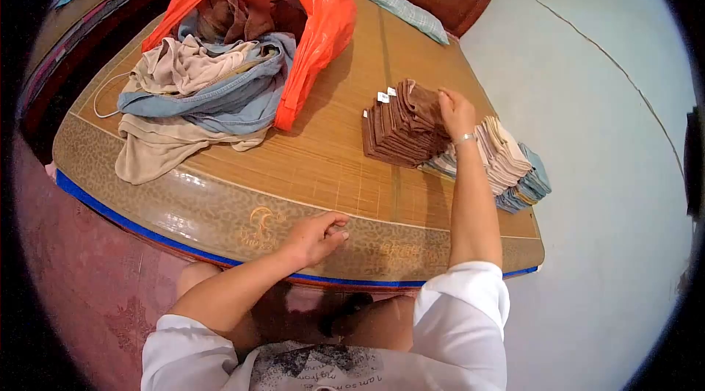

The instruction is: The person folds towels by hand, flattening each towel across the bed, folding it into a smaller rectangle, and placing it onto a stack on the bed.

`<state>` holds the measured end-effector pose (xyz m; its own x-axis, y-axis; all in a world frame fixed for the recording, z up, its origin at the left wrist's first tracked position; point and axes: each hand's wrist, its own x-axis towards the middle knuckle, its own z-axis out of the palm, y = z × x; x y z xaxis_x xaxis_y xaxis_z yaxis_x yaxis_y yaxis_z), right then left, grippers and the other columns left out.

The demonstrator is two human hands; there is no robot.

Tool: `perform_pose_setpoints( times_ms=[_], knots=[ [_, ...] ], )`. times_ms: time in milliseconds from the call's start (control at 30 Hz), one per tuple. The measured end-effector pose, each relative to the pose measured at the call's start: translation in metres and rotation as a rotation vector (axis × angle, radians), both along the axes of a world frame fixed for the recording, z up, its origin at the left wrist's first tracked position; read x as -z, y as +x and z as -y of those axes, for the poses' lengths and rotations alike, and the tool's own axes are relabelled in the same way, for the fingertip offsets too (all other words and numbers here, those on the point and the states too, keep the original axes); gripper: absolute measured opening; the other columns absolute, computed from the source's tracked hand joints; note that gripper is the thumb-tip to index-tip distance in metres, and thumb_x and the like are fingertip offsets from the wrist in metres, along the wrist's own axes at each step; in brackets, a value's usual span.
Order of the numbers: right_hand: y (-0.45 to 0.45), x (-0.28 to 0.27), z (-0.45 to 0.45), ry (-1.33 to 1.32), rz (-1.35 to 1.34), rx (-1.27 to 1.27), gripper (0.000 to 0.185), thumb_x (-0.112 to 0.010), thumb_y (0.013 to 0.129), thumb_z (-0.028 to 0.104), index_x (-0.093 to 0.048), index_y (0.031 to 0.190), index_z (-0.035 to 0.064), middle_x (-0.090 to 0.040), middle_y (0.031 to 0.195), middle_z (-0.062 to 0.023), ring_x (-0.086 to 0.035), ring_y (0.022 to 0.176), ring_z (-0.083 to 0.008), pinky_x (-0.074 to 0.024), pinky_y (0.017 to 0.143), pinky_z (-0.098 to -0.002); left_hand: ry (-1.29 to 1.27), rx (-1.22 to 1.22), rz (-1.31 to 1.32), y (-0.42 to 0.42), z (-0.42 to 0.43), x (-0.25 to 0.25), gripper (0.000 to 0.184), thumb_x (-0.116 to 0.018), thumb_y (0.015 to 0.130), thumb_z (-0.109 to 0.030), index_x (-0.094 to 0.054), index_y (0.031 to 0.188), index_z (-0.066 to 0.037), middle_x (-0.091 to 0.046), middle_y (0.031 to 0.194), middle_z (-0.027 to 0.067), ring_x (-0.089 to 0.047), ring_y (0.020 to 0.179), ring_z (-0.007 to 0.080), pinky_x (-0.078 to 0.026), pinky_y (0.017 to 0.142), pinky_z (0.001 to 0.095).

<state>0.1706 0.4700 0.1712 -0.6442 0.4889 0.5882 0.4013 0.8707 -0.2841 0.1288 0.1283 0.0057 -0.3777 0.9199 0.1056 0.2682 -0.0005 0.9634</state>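
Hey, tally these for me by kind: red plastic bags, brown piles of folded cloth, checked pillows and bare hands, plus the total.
Red plastic bag: 1
Brown pile of folded cloth: 1
Checked pillow: 1
Bare hands: 2, the left hand and the right hand
Total: 5

A white short-sleeved shirt (463, 317) with a speckled black print (316, 358) (lettering (356, 384) included), and a silvery wristband (465, 139).

One head-worn camera looks forward and down, the hands (314, 240) fairly close below and the bed (330, 149) stretching away ahead; the outer edges are too dark to read surely.
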Motion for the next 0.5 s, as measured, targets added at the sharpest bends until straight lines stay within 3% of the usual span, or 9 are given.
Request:
perform_pose_setpoints(
  times_ms=[67, 100, 167, 200, 233, 300, 333, 400, 500],
  knots=[
    [-0.012, 0.002, -0.017, 0.085, 0.125, 0.029, 0.042, -0.05, 0.087, 0.038, -0.06, 0.114, 0.0074, -0.062, 0.108, -0.0176, -0.055, 0.102, -0.0349, -0.0355, 0.098, -0.0403, -0.006, 0.003, -0.014, -0.001, 0.0, -0.002, 0.036, -0.062, 0.086, -0.02, -0.055, 0.117, -0.003, -0.063, 0.104, 0.0101, -0.061, 0.089, 0.019, -0.049, 0.078, 0.0319],
    [-0.016, 0.011, -0.027, 0.083, 0.123, 0.023, 0.042, -0.05, 0.087, 0.038, -0.06, 0.114, 0.0074, -0.062, 0.108, -0.0176, -0.055, 0.102, -0.0349, -0.0355, 0.098, -0.0403, -0.005, 0.014, 0.0, -0.001, 0.0, -0.003, 0.035, -0.062, 0.086, -0.019, -0.055, 0.116, -0.003, -0.063, 0.104, 0.0101, -0.061, 0.089, 0.0187, -0.049, 0.079, 0.0315],
    [-0.029, 0.043, -0.052, 0.054, 0.403, 0.038, 0.06, -0.042, 0.088, 0.055, -0.047, 0.13, 0.0119, -0.046, 0.132, -0.0176, -0.042, 0.121, -0.0345, -0.0319, 0.101, -0.0462, -0.007, 0.018, 0.019, -0.001, 0.002, 0.0, 0.034, -0.062, 0.086, -0.018, -0.055, 0.116, -0.003, -0.063, 0.104, 0.0102, -0.061, 0.089, 0.0184, -0.048, 0.079, 0.0312],
    [-0.035, 0.065, -0.06, -0.074, 0.61, 0.108, 0.074, -0.032, 0.085, 0.067, -0.032, 0.14, 0.0172, -0.022, 0.148, -0.0125, -0.02, 0.136, -0.0315, -0.0245, 0.104, -0.055, 0.052, 0.022, 0.001, -0.001, 0.001, 0.006, 0.034, -0.062, 0.086, -0.017, -0.055, 0.116, -0.004, -0.063, 0.105, 0.0101, -0.061, 0.089, 0.0181, -0.048, 0.079, 0.0311],
    [-0.033, 0.075, -0.045, -0.076, 0.617, 0.185, 0.08, -0.029, 0.082, 0.072, -0.029, 0.142, 0.0199, -0.015, 0.152, -0.007, -0.01, 0.14, -0.0264, -0.0156, 0.104, -0.0618, 0.113, 0.027, -0.016, -0.001, -0.001, 0.01, 0.033, -0.062, 0.086, -0.017, -0.056, 0.116, -0.004, -0.063, 0.105, 0.0101, -0.061, 0.089, 0.0178, -0.048, 0.079, 0.0309],
    [-0.031, 0.111, -0.097, 0.128, 0.691, 0.124, 0.081, -0.029, 0.081, 0.074, -0.028, 0.143, 0.0206, -0.014, 0.152, -0.0054, -0.008, 0.14, -0.0265, -0.0128, 0.106, -0.0604, 0.112, 0.018, -0.007, -0.001, -0.002, 0.012, 0.034, -0.062, 0.085, -0.018, -0.056, 0.116, -0.004, -0.063, 0.105, 0.0101, -0.061, 0.088, 0.018, -0.048, 0.079, 0.0309],
    [-0.03, 0.098, -0.074, 0.125, 0.695, 0.117, 0.081, -0.029, 0.081, 0.074, -0.028, 0.143, 0.0206, -0.014, 0.152, -0.0054, -0.008, 0.14, -0.0265, -0.0128, 0.106, -0.0604, 0.109, 0.015, 0.006, 0.001, -0.001, 0.012, 0.035, -0.062, 0.085, -0.02, -0.056, 0.115, -0.004, -0.064, 0.105, 0.0101, -0.061, 0.087, 0.0182, -0.048, 0.079, 0.0309],
    [-0.024, 0.059, -0.027, -0.122, 0.622, 0.22, 0.077, -0.03, 0.083, 0.071, -0.029, 0.142, 0.0209, -0.017, 0.151, -0.0065, -0.01, 0.14, -0.0272, -0.0114, 0.106, -0.06, 0.051, 0.004, 0.006, 0.003, 0.0, 0.006, 0.035, -0.062, 0.084, -0.021, -0.057, 0.115, -0.005, -0.064, 0.103, 0.0105, -0.061, 0.086, 0.0188, -0.048, 0.078, 0.031],
    [-0.029, 0.044, 0.005, 0.043, 0.53, 0.303, 0.071, -0.035, 0.086, 0.065, -0.033, 0.141, 0.0206, -0.02, 0.15, -0.0078, -0.012, 0.14, -0.0276, -0.0108, 0.106, -0.0606, -0.027, -0.01, 0.002, 0.0, -0.001, -0.009, 0.036, -0.062, 0.084, -0.024, -0.057, 0.114, -0.004, -0.065, 0.101, 0.0114, -0.062, 0.087, 0.0197, -0.049, 0.077, 0.0315]
  ],
)
